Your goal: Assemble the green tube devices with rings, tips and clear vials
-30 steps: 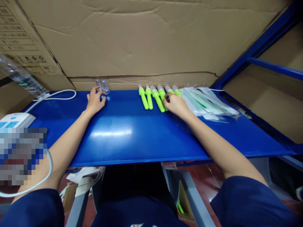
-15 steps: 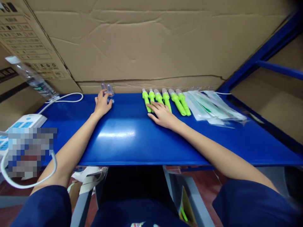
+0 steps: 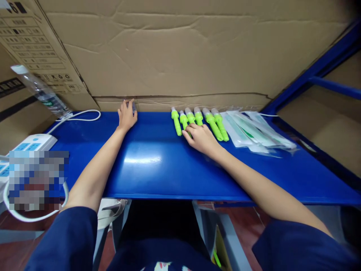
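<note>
My left hand (image 3: 128, 117) is at the back edge of the blue table, palm down. Its spread fingers lie over small clear plastic caps (image 3: 133, 107), which they mostly cover. On the other side, my right hand (image 3: 203, 138) has its thumb and fingers closed around the lower part of a lime-green pen-shaped device (image 3: 183, 119) with a translucent tip. That device stands in a row of several like it; a first one (image 3: 176, 123) lies just to its left, untouched. The right hand also hides the lower ends of the devices (image 3: 198, 117) beside it.
Clear-and-green plastic sleeves (image 3: 248, 130) are piled to the right of the row. At the left are a power strip (image 3: 42, 141) with a white cable (image 3: 87, 116) and a water bottle (image 3: 45, 94). A cardboard wall (image 3: 175, 56) closes off the back of the blue table (image 3: 158, 180).
My left hand has moved forward onto the clear caps. My right hand has shifted slightly right and nearer me, and the second green device has slid down out of line with the first.
</note>
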Available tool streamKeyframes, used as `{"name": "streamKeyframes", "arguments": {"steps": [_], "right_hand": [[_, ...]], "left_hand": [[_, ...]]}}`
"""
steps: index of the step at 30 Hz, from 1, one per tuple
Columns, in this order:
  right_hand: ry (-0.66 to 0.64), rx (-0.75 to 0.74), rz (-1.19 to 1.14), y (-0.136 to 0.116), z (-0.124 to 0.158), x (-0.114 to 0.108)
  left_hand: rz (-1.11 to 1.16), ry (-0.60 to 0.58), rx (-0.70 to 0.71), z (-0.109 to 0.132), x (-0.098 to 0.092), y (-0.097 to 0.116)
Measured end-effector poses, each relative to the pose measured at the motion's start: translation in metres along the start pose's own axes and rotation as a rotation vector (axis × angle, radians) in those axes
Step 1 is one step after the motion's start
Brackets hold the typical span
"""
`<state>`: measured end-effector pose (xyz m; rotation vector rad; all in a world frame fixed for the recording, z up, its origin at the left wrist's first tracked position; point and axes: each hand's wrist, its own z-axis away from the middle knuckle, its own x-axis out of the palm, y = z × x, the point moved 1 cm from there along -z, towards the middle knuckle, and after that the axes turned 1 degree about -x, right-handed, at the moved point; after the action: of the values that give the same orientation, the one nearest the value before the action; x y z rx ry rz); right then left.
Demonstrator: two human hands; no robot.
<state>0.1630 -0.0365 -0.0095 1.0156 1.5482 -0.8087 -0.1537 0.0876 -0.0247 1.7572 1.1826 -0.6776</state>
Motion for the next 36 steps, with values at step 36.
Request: {"name": "streamKeyframes", "arguments": {"steps": [36], "right_hand": [[0.026, 0.189, 0.076, 0.005, -0.007, 0.026]], "left_hand": [[0.229, -0.308, 0.438, 0.048, -0.022, 0.025]]}}
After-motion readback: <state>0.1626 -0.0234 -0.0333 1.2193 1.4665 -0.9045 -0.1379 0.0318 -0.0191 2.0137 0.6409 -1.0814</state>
